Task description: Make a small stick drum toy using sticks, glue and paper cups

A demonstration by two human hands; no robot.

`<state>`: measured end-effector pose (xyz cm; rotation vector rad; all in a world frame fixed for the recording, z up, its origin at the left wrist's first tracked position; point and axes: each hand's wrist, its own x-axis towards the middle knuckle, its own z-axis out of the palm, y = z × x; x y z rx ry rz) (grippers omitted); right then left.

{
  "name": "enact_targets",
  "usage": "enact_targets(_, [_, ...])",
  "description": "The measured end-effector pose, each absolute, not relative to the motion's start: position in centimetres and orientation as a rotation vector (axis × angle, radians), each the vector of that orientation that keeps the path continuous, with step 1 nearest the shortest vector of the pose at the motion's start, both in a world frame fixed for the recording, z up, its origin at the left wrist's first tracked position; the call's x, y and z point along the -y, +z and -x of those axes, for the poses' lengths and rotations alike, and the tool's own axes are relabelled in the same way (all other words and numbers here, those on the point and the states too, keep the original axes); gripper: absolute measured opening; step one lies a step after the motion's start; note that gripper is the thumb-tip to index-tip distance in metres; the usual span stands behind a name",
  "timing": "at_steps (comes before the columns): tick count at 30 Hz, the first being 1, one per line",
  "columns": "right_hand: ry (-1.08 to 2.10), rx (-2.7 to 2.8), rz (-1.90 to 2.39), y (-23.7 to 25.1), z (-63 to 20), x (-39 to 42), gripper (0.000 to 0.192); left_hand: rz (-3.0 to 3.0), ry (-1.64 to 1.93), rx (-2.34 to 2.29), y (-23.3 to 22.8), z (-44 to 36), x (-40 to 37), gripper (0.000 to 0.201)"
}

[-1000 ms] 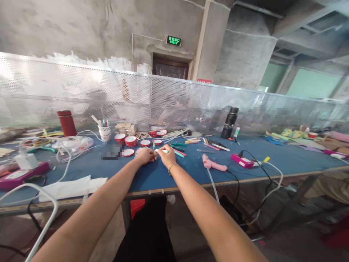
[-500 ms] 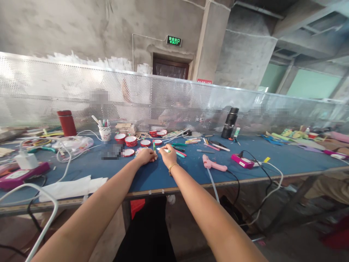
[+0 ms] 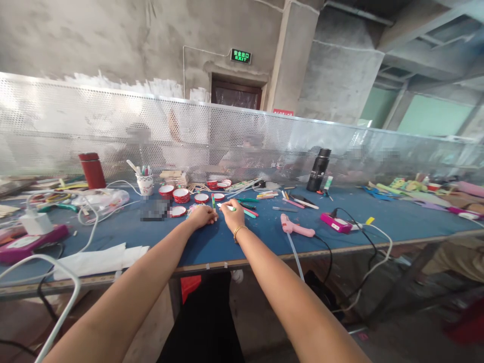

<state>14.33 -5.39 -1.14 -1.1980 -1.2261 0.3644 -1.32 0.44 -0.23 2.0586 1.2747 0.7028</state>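
My left hand [image 3: 203, 216] rests on the blue table with its fingers closed on a narrow, flat stick [image 3: 213, 201], coloured green and red, that points away from me. Just to its right, my right hand [image 3: 232, 214] grips a white marker pen [image 3: 227, 207] with a green part by the fingers. The pen's tip end points left towards the stick; whether they touch is too small to tell. Beyond my left hand are several red-and-white round lids [image 3: 181, 194]. Coloured pens [image 3: 251, 213] lie right beside my right hand.
A pink glue gun [image 3: 297, 227] lies to the right, its cable running off the table edge. A purple power strip [image 3: 336, 223], black bottle [image 3: 318, 170], red bottle [image 3: 92, 170] and paper cup of pens [image 3: 144, 184] stand about. White cables [image 3: 94, 217] loop at left.
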Motion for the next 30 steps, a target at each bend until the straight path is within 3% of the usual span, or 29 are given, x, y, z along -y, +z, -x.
enact_targets(30, [0.387,1.262,1.141,-1.46,-14.22,5.09,0.015,-2.052,0.708,-1.272,-0.22,1.25,-0.36,0.023])
